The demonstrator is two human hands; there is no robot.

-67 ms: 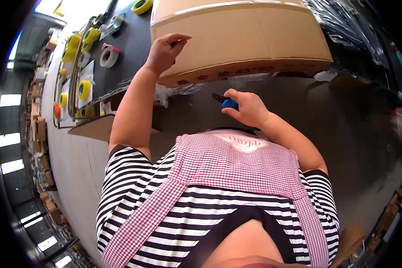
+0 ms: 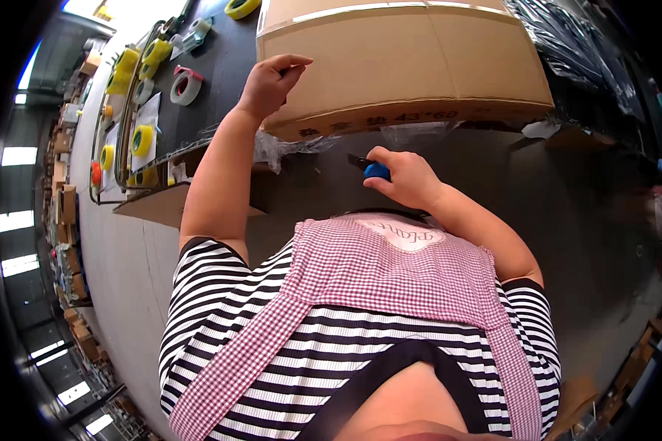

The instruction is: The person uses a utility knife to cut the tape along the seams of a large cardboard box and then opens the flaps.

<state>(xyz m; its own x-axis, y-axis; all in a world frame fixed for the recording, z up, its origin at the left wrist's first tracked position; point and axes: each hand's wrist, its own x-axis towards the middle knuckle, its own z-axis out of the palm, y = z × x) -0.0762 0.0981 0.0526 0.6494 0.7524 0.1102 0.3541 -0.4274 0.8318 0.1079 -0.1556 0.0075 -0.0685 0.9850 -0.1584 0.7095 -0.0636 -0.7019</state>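
A large brown cardboard box [image 2: 390,66] lies on the dark work table in front of me, a strip of tape along its top. By the box's left side is my left hand [image 2: 271,87], its fingers bent together in a pinch. Something small and dark shows between them, too little to name. In my right hand [image 2: 408,176], below the box's near edge, I grip a blue-and-black utility knife [image 2: 376,170]. Its dark tip points left, apart from the box.
On the table's left part are a clear tape roll [image 2: 186,88], yellow tape rolls [image 2: 142,140] and a tape dispenser [image 2: 196,33]. Clear plastic film [image 2: 290,149] hangs at the table edge. Dark plastic-wrapped goods [image 2: 574,44] lie right of the box. A cardboard sheet [image 2: 158,203] juts out below left.
The box and table appear slightly further right in the view. Both hands keep nearly the same pose.
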